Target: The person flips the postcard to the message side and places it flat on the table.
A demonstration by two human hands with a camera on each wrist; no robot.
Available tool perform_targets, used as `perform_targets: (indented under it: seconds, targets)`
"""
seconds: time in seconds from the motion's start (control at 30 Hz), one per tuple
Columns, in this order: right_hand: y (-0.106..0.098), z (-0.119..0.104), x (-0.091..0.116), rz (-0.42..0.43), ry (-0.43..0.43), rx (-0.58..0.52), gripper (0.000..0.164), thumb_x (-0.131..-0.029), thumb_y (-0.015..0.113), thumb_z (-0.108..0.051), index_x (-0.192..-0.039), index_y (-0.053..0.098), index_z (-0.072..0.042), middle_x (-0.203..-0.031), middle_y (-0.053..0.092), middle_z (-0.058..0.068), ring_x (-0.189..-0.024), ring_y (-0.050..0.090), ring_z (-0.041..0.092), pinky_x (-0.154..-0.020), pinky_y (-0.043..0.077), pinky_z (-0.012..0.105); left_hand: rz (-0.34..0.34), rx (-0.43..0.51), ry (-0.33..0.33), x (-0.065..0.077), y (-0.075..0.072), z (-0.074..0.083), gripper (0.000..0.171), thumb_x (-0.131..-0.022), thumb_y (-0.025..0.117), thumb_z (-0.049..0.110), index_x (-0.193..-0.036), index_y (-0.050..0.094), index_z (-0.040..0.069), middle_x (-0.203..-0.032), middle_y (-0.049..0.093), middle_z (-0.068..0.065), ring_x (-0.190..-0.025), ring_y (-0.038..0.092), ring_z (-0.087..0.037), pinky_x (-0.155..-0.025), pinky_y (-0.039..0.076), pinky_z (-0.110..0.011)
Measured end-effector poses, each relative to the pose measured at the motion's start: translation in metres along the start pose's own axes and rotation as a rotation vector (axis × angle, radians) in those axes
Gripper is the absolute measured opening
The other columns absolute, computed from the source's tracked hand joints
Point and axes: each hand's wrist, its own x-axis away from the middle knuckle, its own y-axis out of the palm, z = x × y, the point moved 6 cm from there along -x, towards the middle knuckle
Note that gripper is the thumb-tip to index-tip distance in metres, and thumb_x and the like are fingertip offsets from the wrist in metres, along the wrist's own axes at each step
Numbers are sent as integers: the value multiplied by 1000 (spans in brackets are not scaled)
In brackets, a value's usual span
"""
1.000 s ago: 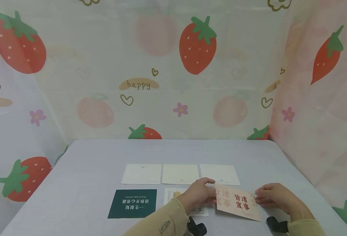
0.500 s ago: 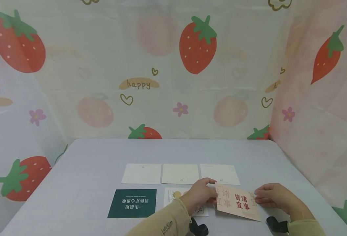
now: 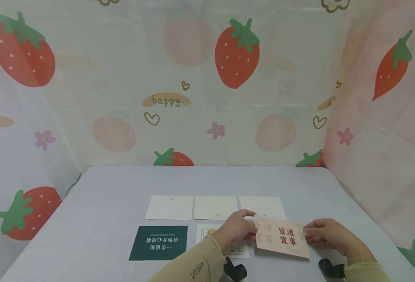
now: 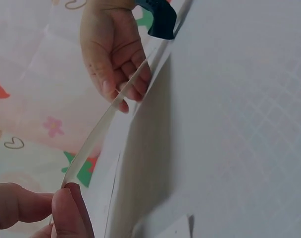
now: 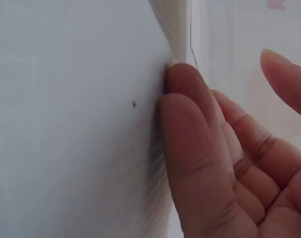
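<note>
My left hand [image 3: 238, 231] pinches the left edge of a pale pink card [image 3: 281, 236] printed with red characters. The card is tilted above the table, and the left wrist view shows it nearly edge-on. Beside its right edge is my right hand [image 3: 330, 236], with its thumb [image 5: 285, 84] apart from its fingers [image 5: 197, 163] in the right wrist view. Whether these fingers touch the card is hard to tell. Under my left forearm lies a white card [image 3: 203, 234] with a yellow drawing, partly hidden. A dark green card [image 3: 161, 243] lies left of it.
Behind these lie three pale cards in a row: a left one [image 3: 169, 207], a middle one [image 3: 215, 207] and a right one [image 3: 263, 203]. They rest on a white-covered table [image 3: 98, 203]. Strawberry-print curtains [image 3: 200, 94] enclose its back and sides.
The pink card has shifted slightly to the left and up in the head view, with my left hand. My right hand has barely moved. The other cards lie as before.
</note>
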Motion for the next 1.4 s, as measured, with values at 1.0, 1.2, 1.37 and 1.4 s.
perform_targets:
  seconds: [1.0, 1.2, 1.37, 1.4]
  targets:
    - [13, -27, -4, 20, -77, 27, 15, -86, 62, -13, -88, 59, 1, -77, 62, 5, -67, 59, 17, -62, 54, 33, 51, 32, 21, -4, -19, 7, 11, -83, 62, 5, -94, 64, 5, -81, 63, -4, -67, 61, -13, -63, 54, -25]
    - [15, -31, -4, 7, -85, 21, 15, -86, 61, -13, -89, 59, 1, -79, 62, 5, -69, 59, 18, -64, 53, 33, 58, 39, 23, -5, -23, 7, 8, -83, 62, 4, -91, 64, 5, -82, 63, -4, -69, 61, -14, -64, 54, -25]
    - [17, -34, -4, 3, -94, 26, 15, -86, 61, -12, -91, 59, 1, -80, 62, 5, -71, 59, 18, -65, 53, 34, 59, 60, 29, -5, -26, 8, 8, -83, 62, 4, -91, 64, 5, -83, 62, -5, -70, 61, -14, -65, 54, -25]
    - [17, -34, -4, 3, -96, 23, 14, -86, 60, -12, -91, 59, 1, -81, 62, 5, -71, 59, 18, -65, 53, 34, 59, 58, 28, -5, -26, 8, 8, -83, 62, 5, -91, 64, 5, -83, 63, -5, -71, 61, -14, -65, 54, -25]
